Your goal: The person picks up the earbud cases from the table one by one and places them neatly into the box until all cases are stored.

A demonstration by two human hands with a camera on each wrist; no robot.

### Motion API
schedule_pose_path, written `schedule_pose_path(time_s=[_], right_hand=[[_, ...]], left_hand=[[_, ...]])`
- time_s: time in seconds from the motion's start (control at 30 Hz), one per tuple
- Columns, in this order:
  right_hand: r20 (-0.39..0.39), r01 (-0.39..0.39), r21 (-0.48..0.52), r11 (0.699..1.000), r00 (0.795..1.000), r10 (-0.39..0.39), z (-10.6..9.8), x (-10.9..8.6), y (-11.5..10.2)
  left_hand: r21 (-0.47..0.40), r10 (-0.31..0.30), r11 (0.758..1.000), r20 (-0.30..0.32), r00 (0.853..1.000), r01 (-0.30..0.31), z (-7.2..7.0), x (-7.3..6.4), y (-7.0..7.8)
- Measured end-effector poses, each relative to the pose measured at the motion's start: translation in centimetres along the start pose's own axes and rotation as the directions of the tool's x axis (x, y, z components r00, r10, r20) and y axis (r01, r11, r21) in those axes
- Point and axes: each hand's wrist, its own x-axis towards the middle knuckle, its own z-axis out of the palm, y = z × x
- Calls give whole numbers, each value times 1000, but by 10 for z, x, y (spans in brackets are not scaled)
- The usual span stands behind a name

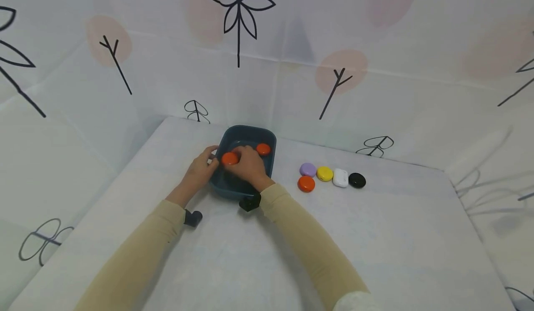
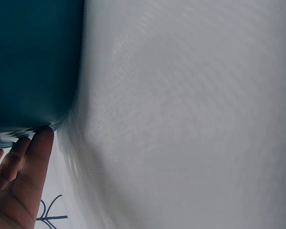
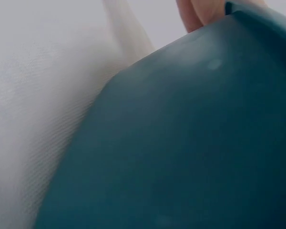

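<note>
A dark teal rectangular tub (image 1: 268, 162) sits toward the back of the table. My right hand (image 1: 250, 164) reaches over into it and pinches a glossy round orange disc (image 1: 229, 158) near the tub's left wall. A second orange disc (image 1: 263, 149) lies inside at the right. My left hand (image 1: 203, 166) is at the tub's left side, its fairly straight fingers (image 2: 38, 157) touching the outer wall in the left wrist view. Only the tub's teal outer wall (image 3: 167, 133) and some fingers show in the right wrist view; the disc is out of sight there.
Right of the tub lie a purple disc (image 1: 308, 169), an orange disc (image 1: 306, 184), a yellow disc (image 1: 325, 174), a white rounded square (image 1: 340, 178) and a black disc (image 1: 357, 180). A patterned white cloth (image 1: 267, 93) hangs behind the white table (image 1: 375, 237).
</note>
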Motion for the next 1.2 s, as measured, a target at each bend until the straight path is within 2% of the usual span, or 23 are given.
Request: schedule_pose_path(time_s=[0.2,0.53,0.87,1.2], right_hand=[[4,-4,11,1000,1000,4,-6,-2,-3],[-15,52,-14,999,999,-52,-20,-9,0],[-8,2,-17,1000,1000,-2,-36,-19,4],[-15,22,16,1000,1000,-22,-54,-31,9]], left_hand=[[-13,-9,1000,4,1000,9,-1,0,2],[-3,14,1000,-19,1000,-14,0,-3,3],[-17,20,1000,-36,999,-21,-2,-6,5],[-13,15,1000,-42,999,-16,-1,-5,5]])
